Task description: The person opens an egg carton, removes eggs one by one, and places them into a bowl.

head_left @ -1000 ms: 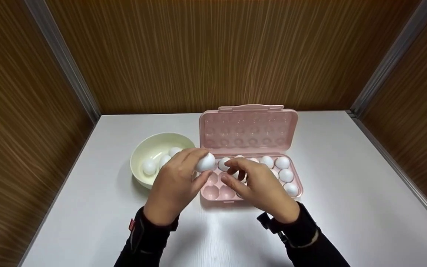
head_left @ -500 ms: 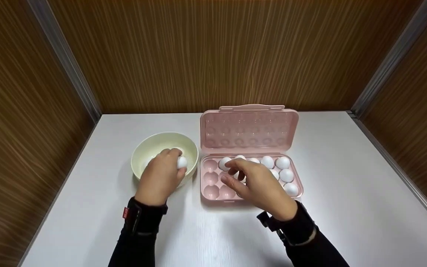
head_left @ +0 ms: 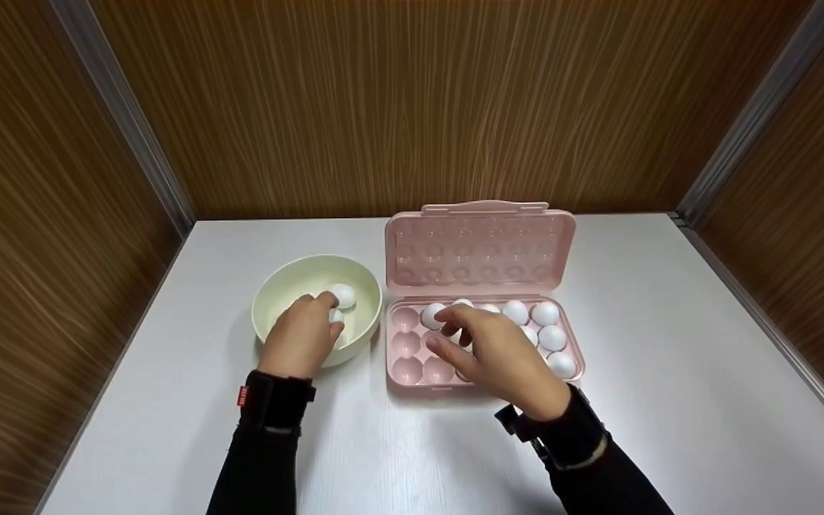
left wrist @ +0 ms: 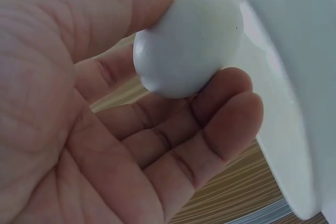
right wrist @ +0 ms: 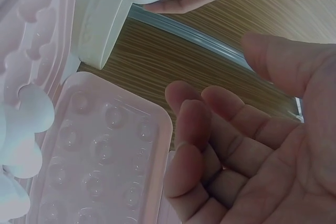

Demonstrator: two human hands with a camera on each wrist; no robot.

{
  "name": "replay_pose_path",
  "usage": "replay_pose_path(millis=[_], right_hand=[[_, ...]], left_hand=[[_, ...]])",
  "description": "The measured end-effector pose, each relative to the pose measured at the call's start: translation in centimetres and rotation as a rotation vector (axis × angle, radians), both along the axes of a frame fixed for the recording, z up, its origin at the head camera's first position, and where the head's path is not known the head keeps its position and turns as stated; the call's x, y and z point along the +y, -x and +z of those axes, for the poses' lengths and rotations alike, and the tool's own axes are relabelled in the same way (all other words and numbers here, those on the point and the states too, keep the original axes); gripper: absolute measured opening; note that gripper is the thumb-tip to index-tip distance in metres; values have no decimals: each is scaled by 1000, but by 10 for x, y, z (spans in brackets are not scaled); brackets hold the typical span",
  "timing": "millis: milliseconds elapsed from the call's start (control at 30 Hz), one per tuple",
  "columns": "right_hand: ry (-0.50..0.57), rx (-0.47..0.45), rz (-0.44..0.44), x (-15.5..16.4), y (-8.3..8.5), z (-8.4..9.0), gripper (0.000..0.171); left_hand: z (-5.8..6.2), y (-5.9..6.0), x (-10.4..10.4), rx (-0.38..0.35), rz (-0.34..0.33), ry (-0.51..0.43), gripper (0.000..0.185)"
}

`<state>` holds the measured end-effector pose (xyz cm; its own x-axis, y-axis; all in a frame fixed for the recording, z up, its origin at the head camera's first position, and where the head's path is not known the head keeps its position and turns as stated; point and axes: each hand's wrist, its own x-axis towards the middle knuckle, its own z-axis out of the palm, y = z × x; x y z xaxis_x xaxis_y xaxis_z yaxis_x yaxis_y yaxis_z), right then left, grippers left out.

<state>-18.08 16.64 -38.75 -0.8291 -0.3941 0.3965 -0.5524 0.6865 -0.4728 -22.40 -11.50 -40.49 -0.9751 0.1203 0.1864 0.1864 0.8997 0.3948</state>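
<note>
One egg (head_left: 335, 315) has travelled from above the pink carton (head_left: 483, 343) into the cream bowl (head_left: 290, 290); your left hand (head_left: 302, 342) still pinches it there. Your right hand (head_left: 498, 354) hovers over the carton, fingers loosely curled, holding nothing.

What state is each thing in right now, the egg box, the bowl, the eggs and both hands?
Egg box: lid open and upright, left cups bare.
Bowl: upright on the table, eggs inside.
Egg: pinched by the left hand over the bowl.
Eggs in box: seated in cups at the right.
Right hand: over the box, fingers loosely curled, holding nothing.
</note>
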Motion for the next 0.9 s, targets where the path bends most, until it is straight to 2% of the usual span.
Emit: replay_pose_path(millis=[267,667,900], right_hand=[[-11,10,-2,0,0,0,29],[-37,-19,-27,0,1,1,32],[-37,-13,-18,-1,2,0,30]], left_hand=[[-9,6,-4,-89,-3,-10,35],[-16,14,-10,-115,33,-11,37],[-19,18,-11,-115,13,-2,35]])
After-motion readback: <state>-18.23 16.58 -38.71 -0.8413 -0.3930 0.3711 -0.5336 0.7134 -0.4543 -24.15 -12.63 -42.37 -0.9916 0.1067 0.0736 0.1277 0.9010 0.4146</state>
